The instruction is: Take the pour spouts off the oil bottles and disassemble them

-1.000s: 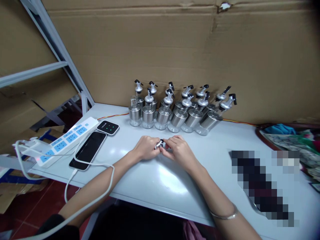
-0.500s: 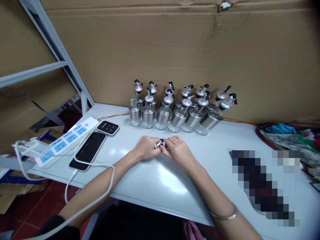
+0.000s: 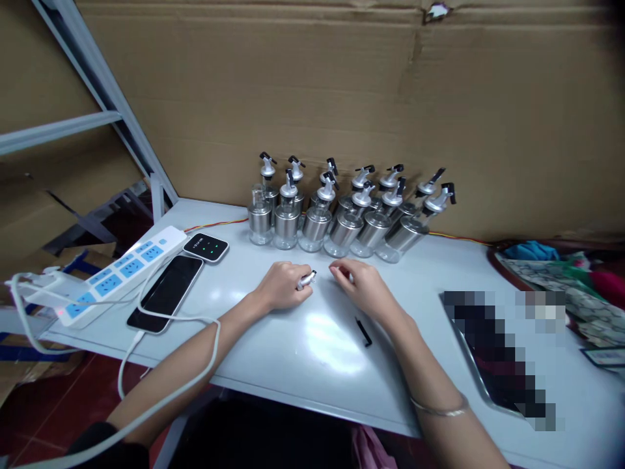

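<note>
The two-handed hold seen half a second ago has been broken: the silver pourer (image 3: 306, 281) is now held by the left hand (image 3: 286, 285) alone, its fingers clamped around it above the desk (image 3: 273, 348). The right hand (image 3: 361, 286) has been drawn off toward three o'clock, well clear of the pourer. Its fingers are curled, but whether the tips are meeting, or something small is pinched, cannot be told.

By the shift of that arm, a black lever-like piece (image 3: 364, 332) has been brought into view, lying loose on the desk at six o'clock from the right hand. The joint handling is thus judged to be paused, with pourer and black piece kept apart as separate parts.

The bare-necked bottle (image 3: 260, 221), at eleven o'clock from the left hand, is left unfitted; the other bottles (image 3: 317, 228) are topped with spouts.
</note>
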`<state>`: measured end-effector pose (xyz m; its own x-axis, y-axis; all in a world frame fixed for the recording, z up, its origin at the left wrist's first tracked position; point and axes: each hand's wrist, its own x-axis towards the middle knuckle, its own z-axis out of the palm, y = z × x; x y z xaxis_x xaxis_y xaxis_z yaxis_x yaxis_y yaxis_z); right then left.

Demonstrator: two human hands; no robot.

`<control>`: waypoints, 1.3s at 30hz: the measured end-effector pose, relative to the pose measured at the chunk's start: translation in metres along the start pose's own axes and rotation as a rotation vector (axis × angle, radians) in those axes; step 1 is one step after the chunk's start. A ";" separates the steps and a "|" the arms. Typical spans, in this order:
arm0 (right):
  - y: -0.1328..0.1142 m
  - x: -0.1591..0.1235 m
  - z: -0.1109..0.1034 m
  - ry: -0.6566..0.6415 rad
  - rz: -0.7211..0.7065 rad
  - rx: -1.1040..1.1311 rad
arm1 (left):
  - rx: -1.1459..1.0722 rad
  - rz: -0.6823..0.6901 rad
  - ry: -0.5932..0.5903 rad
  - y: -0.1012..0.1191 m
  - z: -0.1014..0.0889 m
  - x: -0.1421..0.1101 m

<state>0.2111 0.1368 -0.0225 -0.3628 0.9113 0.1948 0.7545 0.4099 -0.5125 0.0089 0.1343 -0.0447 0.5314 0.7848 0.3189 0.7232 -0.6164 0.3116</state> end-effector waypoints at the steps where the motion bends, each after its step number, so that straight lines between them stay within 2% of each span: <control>1: 0.001 -0.002 -0.007 -0.085 0.076 0.013 | 0.001 0.001 -0.003 0.000 0.000 0.000; 6: 0.008 -0.015 -0.033 -0.672 0.353 0.130 | 0.000 0.010 -0.016 0.003 0.001 -0.001; 8: 0.009 -0.018 -0.036 -0.771 0.399 0.174 | 0.000 0.014 -0.019 0.004 0.001 -0.001; 10: 0.008 -0.019 -0.037 -0.751 0.395 0.209 | 0.002 0.016 -0.019 0.003 0.001 -0.001; 12: 0.007 -0.017 -0.034 -0.669 0.377 0.272 | 0.006 0.016 -0.015 0.003 0.001 0.000; 16: 0.006 -0.008 -0.023 -0.364 0.447 0.448 | 0.011 0.024 -0.014 0.003 0.000 0.000; 19: 0.010 -0.003 -0.013 -0.203 0.476 0.290 | -0.006 0.026 -0.010 0.003 0.001 0.000; 22: 0.016 -0.003 -0.012 -0.107 0.424 0.054 | -0.102 -0.015 0.041 0.003 0.001 0.000; 25: 0.017 -0.006 -0.016 -0.163 0.271 0.057 | -0.180 -0.051 0.078 0.004 -0.001 0.001; 27: 0.016 -0.007 -0.017 -0.246 0.175 0.117 | -0.176 -0.010 0.083 0.004 -0.003 0.002; 29: 0.016 -0.008 -0.014 -0.273 0.150 0.145 | -0.169 0.045 0.097 0.005 -0.005 0.003; 36: 0.018 -0.007 -0.001 -0.177 0.066 -0.007 | -0.179 0.143 0.076 0.004 -0.003 0.003; 39: 0.016 -0.007 0.002 -0.148 0.045 0.010 | -0.201 0.119 0.088 0.003 0.000 0.003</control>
<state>0.2243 0.1373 -0.0338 -0.4061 0.9126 0.0464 0.7667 0.3680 -0.5261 0.0126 0.1347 -0.0431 0.5610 0.7024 0.4382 0.5503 -0.7118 0.4364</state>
